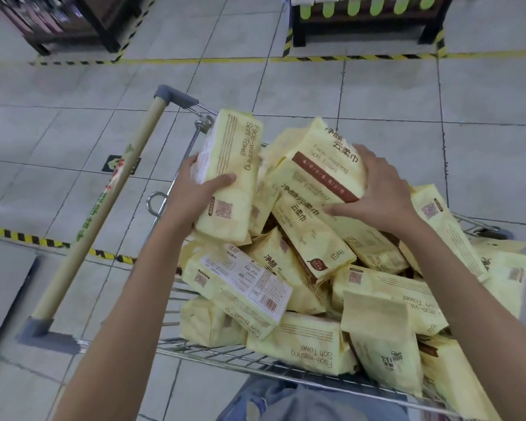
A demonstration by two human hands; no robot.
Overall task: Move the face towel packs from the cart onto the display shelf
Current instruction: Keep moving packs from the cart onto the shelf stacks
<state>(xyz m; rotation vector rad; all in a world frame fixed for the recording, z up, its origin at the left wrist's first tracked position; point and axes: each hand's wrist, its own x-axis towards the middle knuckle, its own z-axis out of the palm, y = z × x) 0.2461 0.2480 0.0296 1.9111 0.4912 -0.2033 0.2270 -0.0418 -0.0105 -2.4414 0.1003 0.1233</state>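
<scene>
The upright pack stands at the heap's handle side, my left grip wrapped round its lower half, thumb across the front. My right grip closes over the top pack of the pile, fingers hooked on its far edge. The cart is heaped past its rim, so I judge the job barely begun — nearly everything is left for the dark shelf across the aisle.

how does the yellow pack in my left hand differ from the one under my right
The pale yellow plastic pack in the left hand is held up on end, striped side showing; the brown-banded yellow pack under the right hand lies tilted on the heap. Both read Soft Towel.
</scene>
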